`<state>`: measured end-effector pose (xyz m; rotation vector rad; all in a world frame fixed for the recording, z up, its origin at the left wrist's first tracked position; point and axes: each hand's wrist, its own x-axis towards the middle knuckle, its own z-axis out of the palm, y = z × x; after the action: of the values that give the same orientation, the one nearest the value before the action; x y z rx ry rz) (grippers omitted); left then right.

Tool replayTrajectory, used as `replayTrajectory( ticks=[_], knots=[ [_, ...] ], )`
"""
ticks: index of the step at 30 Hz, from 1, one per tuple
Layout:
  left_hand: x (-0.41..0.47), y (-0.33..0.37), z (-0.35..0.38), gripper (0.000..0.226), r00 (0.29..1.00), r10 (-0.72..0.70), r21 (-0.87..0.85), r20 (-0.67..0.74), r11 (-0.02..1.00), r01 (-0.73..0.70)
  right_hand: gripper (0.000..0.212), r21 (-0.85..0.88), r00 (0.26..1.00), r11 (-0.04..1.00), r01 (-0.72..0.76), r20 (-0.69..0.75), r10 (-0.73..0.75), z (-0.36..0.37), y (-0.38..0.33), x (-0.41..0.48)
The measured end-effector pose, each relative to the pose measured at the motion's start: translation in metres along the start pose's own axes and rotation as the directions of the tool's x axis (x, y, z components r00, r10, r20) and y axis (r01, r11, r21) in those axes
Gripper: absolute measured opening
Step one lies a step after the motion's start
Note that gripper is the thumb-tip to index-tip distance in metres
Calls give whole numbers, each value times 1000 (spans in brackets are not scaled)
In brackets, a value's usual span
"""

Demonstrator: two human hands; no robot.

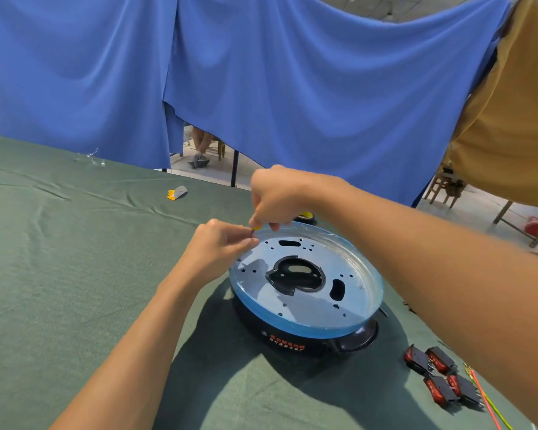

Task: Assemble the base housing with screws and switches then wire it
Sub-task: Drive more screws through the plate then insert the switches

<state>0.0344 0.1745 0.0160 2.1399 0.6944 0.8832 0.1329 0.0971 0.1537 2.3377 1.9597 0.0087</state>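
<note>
The round base housing [305, 305] lies on the green cloth, black below, with a blue-filmed rim and a perforated metal plate on top. Over its far left rim my left hand [221, 248] pinches a small dark piece [251, 233]. My right hand [275, 198] hovers just above it and pinches a small yellow bit [256, 227] at the same spot. Several black rocker switches with red buttons [438, 377] lie at the right front. Red and yellow-green wires [486, 401] run beside them.
A yellow and grey scrap [177, 193] lies on the cloth farther back. A roll of tape [305, 216] peeks out behind the housing. Clear plastic bits [89, 158] sit at the far left edge. Blue curtains hang behind the table.
</note>
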Motion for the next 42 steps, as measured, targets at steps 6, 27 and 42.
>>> replayTrajectory(
  ticks=[6, 27, 42],
  knots=[
    [4, 7, -10, 38, 930, -362, 105, -61, 924, 367, 29, 471, 867, 867, -162, -351, 353, 37, 67, -80],
    [-25, 54, 11, 19, 705, -686, -540, 180, 530, 654, 14, 964, 421, 261, -51, -216, 881, 174, 90, -149],
    [-31, 91, -2, 77, 839, -519, -796, -166, 572, 197, 13, 994, 445, -21, 110, -31, 895, 163, 90, -180]
  ],
)
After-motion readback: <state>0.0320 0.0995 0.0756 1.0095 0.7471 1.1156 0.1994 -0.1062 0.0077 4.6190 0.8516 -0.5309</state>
